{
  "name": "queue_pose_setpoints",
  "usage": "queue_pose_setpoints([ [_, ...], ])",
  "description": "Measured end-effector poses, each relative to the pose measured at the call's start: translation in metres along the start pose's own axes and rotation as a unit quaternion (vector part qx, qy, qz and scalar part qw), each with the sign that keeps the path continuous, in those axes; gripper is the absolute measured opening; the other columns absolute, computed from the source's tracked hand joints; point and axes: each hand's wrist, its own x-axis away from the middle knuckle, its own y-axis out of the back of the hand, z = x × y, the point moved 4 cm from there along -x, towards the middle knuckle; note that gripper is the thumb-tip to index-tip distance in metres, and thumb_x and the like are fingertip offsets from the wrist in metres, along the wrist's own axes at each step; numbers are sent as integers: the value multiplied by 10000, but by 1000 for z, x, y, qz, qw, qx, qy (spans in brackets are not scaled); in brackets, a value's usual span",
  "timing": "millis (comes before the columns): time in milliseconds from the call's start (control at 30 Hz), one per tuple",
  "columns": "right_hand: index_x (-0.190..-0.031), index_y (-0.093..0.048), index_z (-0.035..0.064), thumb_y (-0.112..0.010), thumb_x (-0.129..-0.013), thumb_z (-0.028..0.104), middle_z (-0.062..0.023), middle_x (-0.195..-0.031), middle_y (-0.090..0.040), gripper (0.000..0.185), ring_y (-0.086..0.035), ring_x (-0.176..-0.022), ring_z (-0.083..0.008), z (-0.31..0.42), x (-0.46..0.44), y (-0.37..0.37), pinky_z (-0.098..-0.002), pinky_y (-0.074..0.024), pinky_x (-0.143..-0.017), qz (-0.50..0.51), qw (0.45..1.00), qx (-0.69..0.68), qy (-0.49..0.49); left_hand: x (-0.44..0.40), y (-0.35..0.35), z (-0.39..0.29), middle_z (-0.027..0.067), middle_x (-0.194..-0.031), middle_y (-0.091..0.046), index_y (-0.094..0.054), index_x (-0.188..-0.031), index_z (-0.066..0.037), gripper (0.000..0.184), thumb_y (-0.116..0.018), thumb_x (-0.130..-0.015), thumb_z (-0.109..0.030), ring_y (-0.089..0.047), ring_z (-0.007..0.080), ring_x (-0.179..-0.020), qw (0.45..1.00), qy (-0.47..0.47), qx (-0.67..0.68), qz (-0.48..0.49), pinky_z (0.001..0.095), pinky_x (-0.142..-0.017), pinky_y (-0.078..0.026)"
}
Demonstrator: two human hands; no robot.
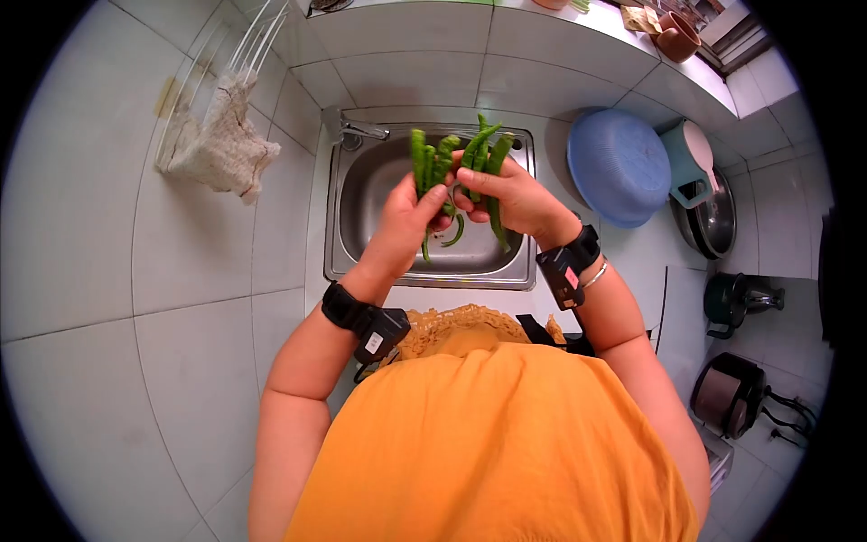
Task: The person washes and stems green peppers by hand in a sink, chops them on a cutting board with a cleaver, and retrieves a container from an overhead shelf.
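Over the metal sink (340,262) I have a bunch of long green peppers in each hand. My left hand (406,217) is closed round several green peppers (432,158), which stick up above the thumb. In my right hand (517,194) is a second bunch of green peppers (483,154), some tips hanging down below the fingers. Both hands are close together, nearly touching at the fingertips. Below them a thin curved green pepper (456,232) shows against the basin; I cannot tell whether it lies there or hangs. The faucet (357,131) stands at the sink's back left corner.
A blue basin (619,167) leans on the wall right of the sink, beside a light blue pitcher (691,154) and metal bowls (718,217). Further right are a kettle (736,303) and a dark cooker (730,393). A cloth (221,140) hangs from a white rack at left.
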Motion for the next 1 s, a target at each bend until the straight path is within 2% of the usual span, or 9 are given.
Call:
queue_pose_setpoints([
  [67,-1187,-511,12,-534,-915,211,-60,-963,-561,338,-522,-757,-96,1,1,-1,-230,-434,-542,4,997,-74,-1,3,1,-5,-5,-837,-549,-495,-1117,-63,206,-507,-929,-147,-511,63,-689,999,4,39,-24,187,-595,-418],
  [167,-1225,-495,21,-431,-954,282,-102,-1137,-560,381,-559,-1027,-203,4,-1,0,-366,-522,-832,18,992,-119,-31,2,8,-3,13,-810,-551,-503,-1068,-65,158,-506,-925,-130,-512,77,-667,996,-3,83,-33,206,-574,-426],
  [400,-1266,-472,43,-434,-957,303,-68,-1234,-524,406,-482,-1148,-165,-9,-3,1,-399,-485,-881,14,974,-219,-56,-4,11,11,8,-676,-490,-509,-987,-42,113,-534,-903,-114,-463,88,-567,996,27,89,-8,219,-521,-382],
  [500,-1291,-449,44,-436,-959,302,-55,-1248,-516,420,-468,-1171,-166,-11,-9,4,-382,-472,-900,-12,992,-126,-9,-1,13,15,-13,-627,-444,-515,-921,-47,147,-502,-933,-194,-432,76,-535,991,81,101,21,223,-484,-344],
  [533,-1296,-459,67,-446,-957,292,-62,-1295,-472,407,-446,-1193,-183,-2,-6,0,-377,-455,-918,-13,997,3,82,-1,11,13,-13,-627,-444,-515,-921,-47,147,-502,-933,-194,-432,76,-535,991,81,101,21,223,-484,-344],
  [667,-1296,-500,149,-473,-948,246,-88,-1432,-302,362,-333,-1282,-238,5,-1,-7,-388,-397,-973,9,932,267,246,1,-4,18,-21,-623,-433,-506,-850,-87,274,-438,-960,-329,-422,72,-520,957,161,222,91,220,-458,-328],
  [700,-1300,-506,203,-511,-923,203,-97,-1491,-173,377,-234,-1333,-277,7,-2,-7,-412,-306,-1039,37,926,291,237,0,-6,19,-21,-626,-434,-504,-844,-94,303,-423,-962,-361,-422,74,-519,949,157,256,97,220,-454,-329],
  [833,-1329,-471,245,-592,-823,79,-102,-1513,-111,546,-118,-1380,-323,8,-1,-17,-426,-135,-1102,126,843,448,270,-2,-2,23,-22,-638,-443,-509,-865,-97,270,-440,-957,-342,-426,78,-522,932,171,312,71,215,-459,-338],
  [1000,-1391,-381,179,-542,-824,54,-141,-1514,-78,603,-41,-1398,-318,15,5,-25,-425,-92,-1106,132,808,524,235,-1,-1,20,-10,-666,-458,-494,-850,-104,198,-462,-949,-272,-433,99,-535,958,194,203,50,224,-464,-341],
])
